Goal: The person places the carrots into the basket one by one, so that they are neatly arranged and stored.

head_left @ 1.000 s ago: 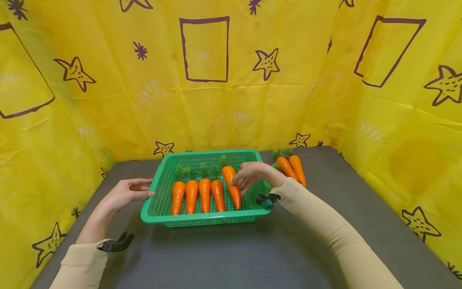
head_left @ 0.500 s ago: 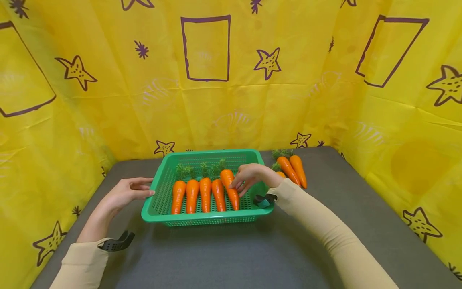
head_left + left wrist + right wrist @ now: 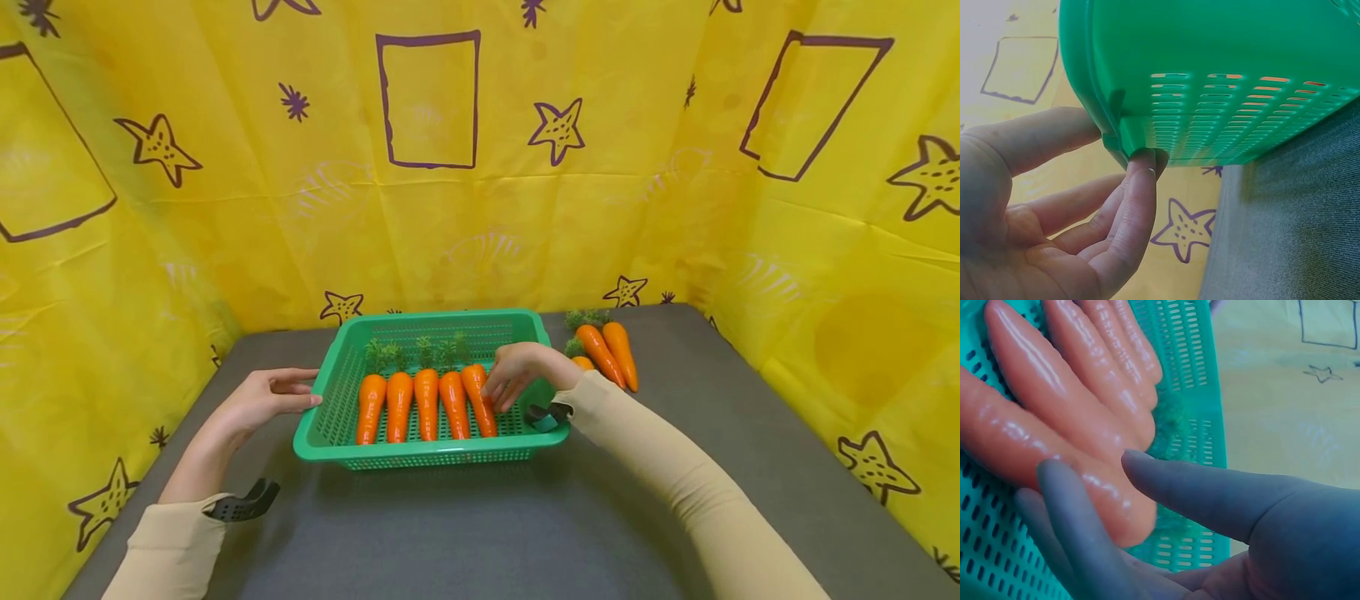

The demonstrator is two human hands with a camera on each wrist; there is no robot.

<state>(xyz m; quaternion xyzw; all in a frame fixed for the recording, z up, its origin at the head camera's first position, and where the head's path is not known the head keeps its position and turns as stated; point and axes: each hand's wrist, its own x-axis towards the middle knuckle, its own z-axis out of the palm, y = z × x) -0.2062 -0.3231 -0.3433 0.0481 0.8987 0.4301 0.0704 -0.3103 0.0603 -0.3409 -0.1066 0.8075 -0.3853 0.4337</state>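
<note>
A green perforated basket [image 3: 431, 447] stands on the dark table with a row of orange carrots with green tops inside, among them a carrot [image 3: 426, 405] in the middle. At the basket's left side my left hand [image 3: 258, 404] pinches the rim; the left wrist view has the thumb at the rim and the fingertips under it against the wall. Inside the basket my right hand [image 3: 525, 371] holds the rightmost carrot [image 3: 477, 390], which lies beside its neighbour. In the right wrist view the thumb and fingers lie on either side of this carrot [image 3: 1104, 494].
More carrots [image 3: 600, 354] lie on the table to the right of the basket, one partly hidden behind the right wrist. Yellow cloth walls [image 3: 480, 242] with purple drawings surround the grey table [image 3: 420, 533] at the back and both sides.
The rightmost carrot has come down and settled into line beside the others, its top end shifting toward me. My right hand has moved slightly with it; the left hand has stayed at the rim.
</note>
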